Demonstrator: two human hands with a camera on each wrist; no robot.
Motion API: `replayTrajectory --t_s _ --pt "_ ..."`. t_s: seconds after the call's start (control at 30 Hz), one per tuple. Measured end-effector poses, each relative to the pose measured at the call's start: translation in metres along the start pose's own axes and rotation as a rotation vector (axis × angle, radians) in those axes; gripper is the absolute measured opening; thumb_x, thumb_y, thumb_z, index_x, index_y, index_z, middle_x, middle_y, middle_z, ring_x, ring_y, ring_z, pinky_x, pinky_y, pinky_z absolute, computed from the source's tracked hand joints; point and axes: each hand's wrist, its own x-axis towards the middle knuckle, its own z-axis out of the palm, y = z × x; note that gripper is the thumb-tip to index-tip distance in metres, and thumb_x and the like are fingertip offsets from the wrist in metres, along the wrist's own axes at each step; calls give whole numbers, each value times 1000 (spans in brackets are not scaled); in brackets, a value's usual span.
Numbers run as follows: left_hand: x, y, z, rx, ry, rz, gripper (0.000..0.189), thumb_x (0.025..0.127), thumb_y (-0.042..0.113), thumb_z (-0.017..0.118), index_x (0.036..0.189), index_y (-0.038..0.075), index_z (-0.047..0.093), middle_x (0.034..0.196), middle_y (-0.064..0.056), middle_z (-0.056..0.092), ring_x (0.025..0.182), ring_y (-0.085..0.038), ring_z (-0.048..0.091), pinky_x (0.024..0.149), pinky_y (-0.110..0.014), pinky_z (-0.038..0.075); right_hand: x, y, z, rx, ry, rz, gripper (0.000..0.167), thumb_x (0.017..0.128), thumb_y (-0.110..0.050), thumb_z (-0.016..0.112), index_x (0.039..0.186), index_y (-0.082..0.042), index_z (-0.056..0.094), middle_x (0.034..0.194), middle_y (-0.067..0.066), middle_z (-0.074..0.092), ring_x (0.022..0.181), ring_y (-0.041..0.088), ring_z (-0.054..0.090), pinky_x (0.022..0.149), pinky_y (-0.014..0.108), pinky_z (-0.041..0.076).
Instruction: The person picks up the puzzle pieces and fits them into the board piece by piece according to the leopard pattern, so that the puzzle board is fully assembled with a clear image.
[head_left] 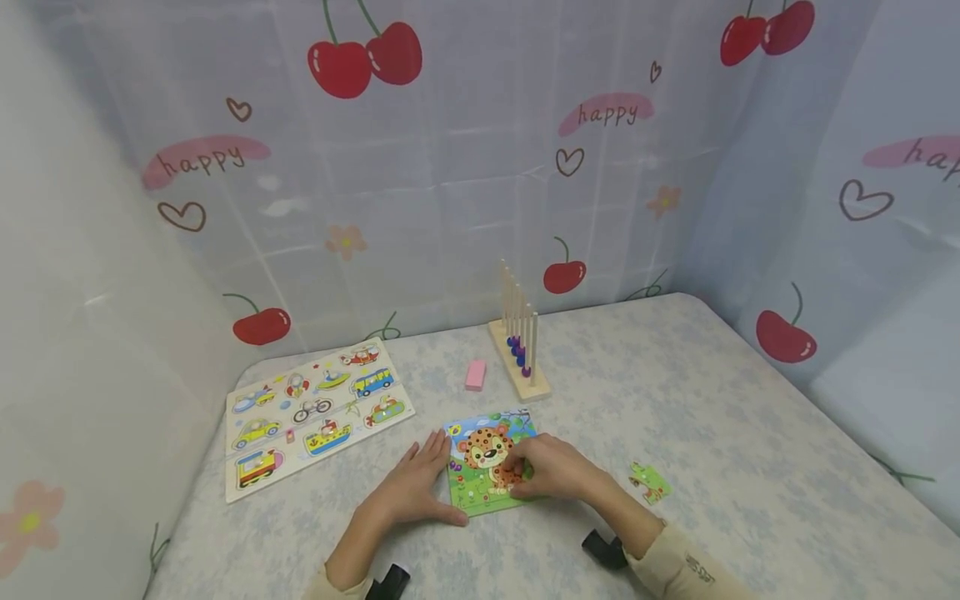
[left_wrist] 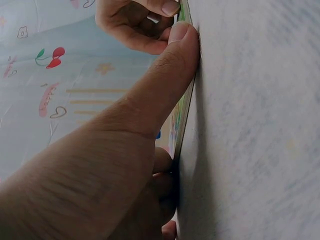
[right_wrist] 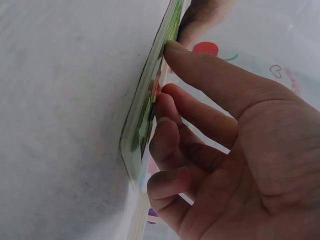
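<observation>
A leopard jigsaw puzzle (head_left: 472, 492) in a flat board lies on the table in front of the person. The left hand (head_left: 411, 482) rests beside it, fingers stretched along the left edge and thumb at the near edge. In the left wrist view the left thumb (left_wrist: 170, 65) touches the board's rim. Over the puzzle's right part, the right hand (head_left: 558, 468) has its thumb and curled fingers on a jigsaw piece (right_wrist: 156, 86) at the leopard's body, partly hidden by the fingers. A loose green jigsaw piece (head_left: 651, 483) lies to the right of the board.
A vehicle knob puzzle (head_left: 318, 412) lies at the left. Behind the leopard puzzle are a pink block (head_left: 476, 375) and a wooden peg stand (head_left: 534, 390) with blue and purple beads. Patterned curtains (head_left: 465, 208) enclose the table at the back and sides.
</observation>
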Motion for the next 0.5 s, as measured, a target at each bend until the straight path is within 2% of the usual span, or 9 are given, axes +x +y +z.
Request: replayTrajectory --t_s 0.3,0.5 --pt "1 0 0 3 -6 -2 124 66 67 76 153 -2 21 163 -20 10 153 -33 9 123 -55 11 -2 -2 -3 -30 -19 0 31 76 -28 82 103 -16 75 90 -10 69 81 5 59 72 25 49" --pt "1 0 1 -2 -4 -1 124 66 66 77 153 -2 21 163 -20 10 153 -33 10 123 -55 12 -5 1 -6 -27 -49 -62 34 75 -26 83 106 -15 73 97 -7 69 89 8 61 82 28 52"
